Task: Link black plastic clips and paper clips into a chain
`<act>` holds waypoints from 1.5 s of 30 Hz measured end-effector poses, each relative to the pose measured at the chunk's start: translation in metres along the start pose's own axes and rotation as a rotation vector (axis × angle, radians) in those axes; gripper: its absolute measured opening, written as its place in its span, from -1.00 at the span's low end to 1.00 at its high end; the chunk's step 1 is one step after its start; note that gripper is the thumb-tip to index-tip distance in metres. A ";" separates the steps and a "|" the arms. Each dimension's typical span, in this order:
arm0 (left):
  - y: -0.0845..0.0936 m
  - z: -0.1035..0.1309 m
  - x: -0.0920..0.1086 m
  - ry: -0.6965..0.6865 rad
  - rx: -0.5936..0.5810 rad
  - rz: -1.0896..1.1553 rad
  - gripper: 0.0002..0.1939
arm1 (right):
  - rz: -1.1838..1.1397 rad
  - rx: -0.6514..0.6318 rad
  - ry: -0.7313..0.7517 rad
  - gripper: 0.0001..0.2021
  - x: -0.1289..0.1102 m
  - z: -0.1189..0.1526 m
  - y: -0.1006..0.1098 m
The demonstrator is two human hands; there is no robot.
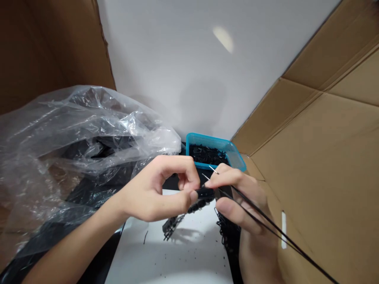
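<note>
My left hand (161, 189) pinches a small black plastic piece (205, 193) between thumb and forefinger. From it a row of black segments (173, 225) hangs down to the left, above a white sheet (139, 256). My right hand (241, 201) is closed around long black tweezers (260, 212) with bare metal tips. The tips are apart and point up and left, just above the black piece. The right fingertips are close to the piece's right end; whether they touch it I cannot tell.
A blue plastic basket (237, 157) with many small black pieces stands behind the hands. Clear plastic bagging (89, 118) spreads over the left side. A heap of black loops (227, 232) lies right of the sheet. Cardboard walls (325, 157) flank both sides, and black specks dot the sheet.
</note>
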State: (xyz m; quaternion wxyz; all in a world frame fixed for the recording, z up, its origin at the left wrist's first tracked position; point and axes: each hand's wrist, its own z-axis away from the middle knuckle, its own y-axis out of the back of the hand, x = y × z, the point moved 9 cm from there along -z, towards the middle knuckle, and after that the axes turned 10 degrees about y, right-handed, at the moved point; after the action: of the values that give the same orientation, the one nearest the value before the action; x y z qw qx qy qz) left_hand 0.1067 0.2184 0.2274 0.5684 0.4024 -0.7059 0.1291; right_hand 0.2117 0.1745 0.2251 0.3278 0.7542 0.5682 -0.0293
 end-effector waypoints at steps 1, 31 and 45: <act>0.001 0.000 0.001 -0.005 0.014 -0.028 -0.86 | 0.004 -0.054 0.009 -0.96 -0.002 -0.001 -0.005; 0.002 0.020 0.021 -0.157 0.336 -0.400 -0.89 | 0.615 0.164 0.292 -0.86 -0.038 0.006 -0.010; -0.001 0.020 0.025 -0.137 0.348 -0.520 -0.85 | 0.626 0.082 0.377 -0.87 -0.038 0.004 -0.022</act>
State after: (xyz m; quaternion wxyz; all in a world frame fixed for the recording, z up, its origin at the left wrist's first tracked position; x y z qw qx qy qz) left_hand 0.0928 0.1941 0.2433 0.4563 0.6682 -0.5833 0.0708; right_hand 0.1799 0.1437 0.2278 0.1799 0.8962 0.3587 0.1891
